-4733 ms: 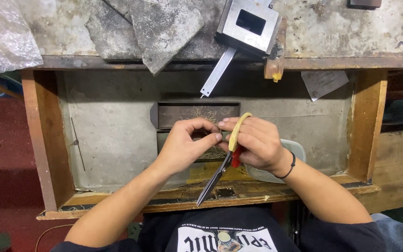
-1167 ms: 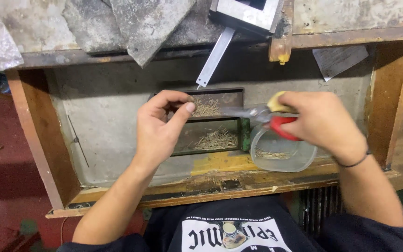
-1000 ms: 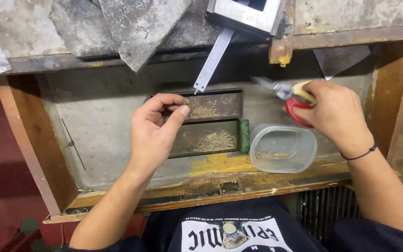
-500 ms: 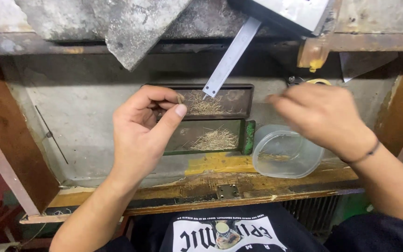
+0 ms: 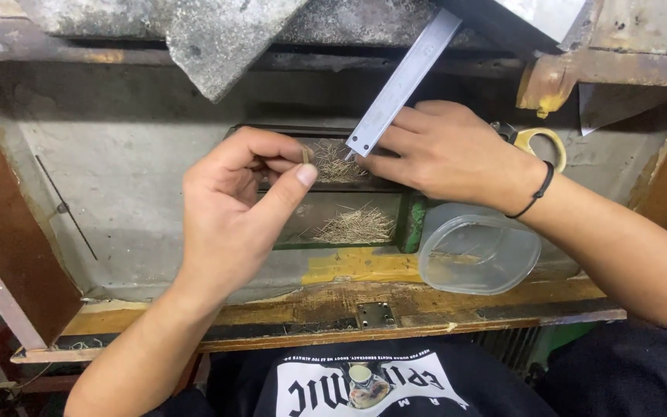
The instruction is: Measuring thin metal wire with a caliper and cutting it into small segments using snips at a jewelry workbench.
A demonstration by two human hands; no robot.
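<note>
The left hand (image 5: 229, 212) pinches a small brass-coloured piece (image 5: 306, 154) between thumb and fingertips, raised above the dark tray (image 5: 326, 232) of thin wire bits for inspection. The right hand (image 5: 445, 150), empty with fingers loosely extended, reaches the steel ruler (image 5: 403, 81) near the drawer's back edge, beside a clear plastic container (image 5: 476, 251).

The right hand (image 5: 449, 150) no longer holds the red-and-yellow-handled cutters (image 5: 534, 139); they now lie behind its wrist at the tray's back right. That hand has moved left, and its fingers (image 5: 387, 143) now rest at the tip of the hanging steel ruler (image 5: 403, 81). The left hand (image 5: 233, 208) has risen slightly, still pinching a small piece (image 5: 306, 155).
</note>
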